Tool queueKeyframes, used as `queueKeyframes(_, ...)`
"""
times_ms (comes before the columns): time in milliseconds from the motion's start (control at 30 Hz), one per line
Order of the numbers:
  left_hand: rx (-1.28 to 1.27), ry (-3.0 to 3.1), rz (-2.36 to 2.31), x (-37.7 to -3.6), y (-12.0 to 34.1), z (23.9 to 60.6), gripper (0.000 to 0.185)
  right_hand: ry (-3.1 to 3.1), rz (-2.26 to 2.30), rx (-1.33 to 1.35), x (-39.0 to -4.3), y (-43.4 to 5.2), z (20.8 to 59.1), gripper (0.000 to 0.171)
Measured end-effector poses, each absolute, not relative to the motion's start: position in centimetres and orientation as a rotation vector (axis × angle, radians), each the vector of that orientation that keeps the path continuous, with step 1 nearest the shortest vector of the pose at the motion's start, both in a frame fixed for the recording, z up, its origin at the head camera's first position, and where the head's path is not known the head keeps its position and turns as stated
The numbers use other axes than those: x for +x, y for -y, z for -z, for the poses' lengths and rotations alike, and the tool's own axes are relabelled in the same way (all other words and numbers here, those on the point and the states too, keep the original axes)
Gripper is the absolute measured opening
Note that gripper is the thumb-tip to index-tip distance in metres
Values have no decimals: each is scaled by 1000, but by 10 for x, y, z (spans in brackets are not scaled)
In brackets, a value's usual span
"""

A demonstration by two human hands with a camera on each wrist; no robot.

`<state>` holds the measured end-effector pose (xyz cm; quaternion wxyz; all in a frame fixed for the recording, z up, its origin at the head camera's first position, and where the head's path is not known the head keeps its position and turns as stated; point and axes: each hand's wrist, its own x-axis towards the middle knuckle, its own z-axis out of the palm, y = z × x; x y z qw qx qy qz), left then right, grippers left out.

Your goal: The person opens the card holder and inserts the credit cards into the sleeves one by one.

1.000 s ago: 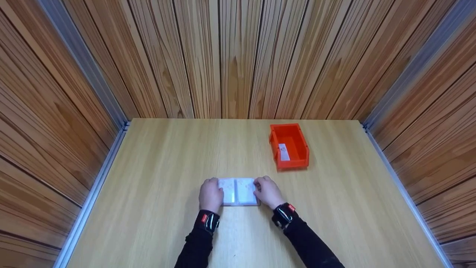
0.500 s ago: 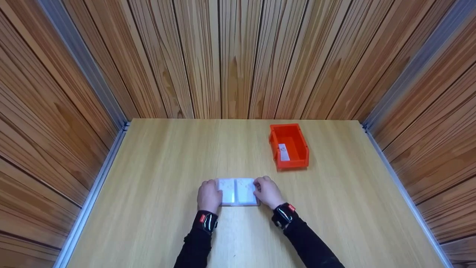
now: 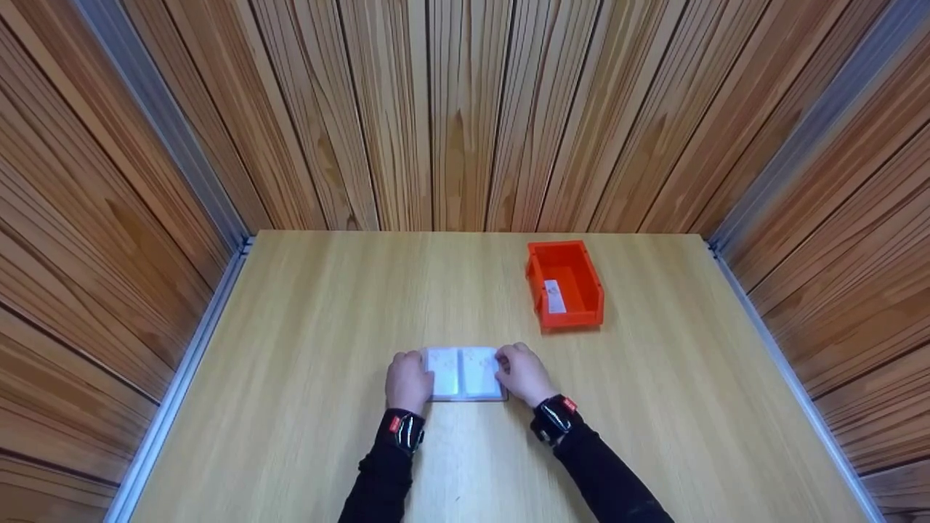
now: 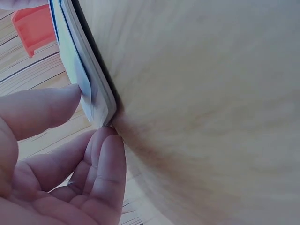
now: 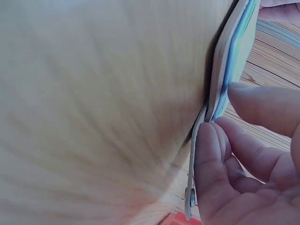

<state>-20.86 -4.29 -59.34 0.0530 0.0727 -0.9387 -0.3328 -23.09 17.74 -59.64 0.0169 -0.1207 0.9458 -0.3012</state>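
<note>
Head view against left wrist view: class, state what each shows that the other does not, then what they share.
Only the head view shows the right hand at the open card album's right edge, the white card inside the orange bin, and the wood-panelled walls. Only the left wrist view shows the album's stacked page edges side-on, with fingertips at its corner. Both show the left hand, the album, the bin and the wooden table.
</note>
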Motion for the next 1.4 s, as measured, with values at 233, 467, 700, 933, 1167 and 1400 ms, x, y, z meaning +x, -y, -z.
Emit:
queueKeyframes(233,142,2795,973,-209,45,597,13,-2918,931,-331,-233,-176,593,22)
queueKeyframes(467,161,2800,994,-210,45,597,12,-2903,934,-312,-235,-175,591,20)
queueKeyframes(700,141,2765,996,-209,44,598,11,-2924,934,-295,-243,-171,584,23)
queueKeyframes(933,153,2782,990,-210,44,598,12,-2976,894,-353,-251,-167,582,22)
queueKeyframes(1167,149,2768,992,-209,44,599,10,-3017,846,-422,-253,-163,583,20)
queueKeyframes(1400,144,2764,991,-209,44,600,12,-3056,781,-470,-256,-159,587,18)
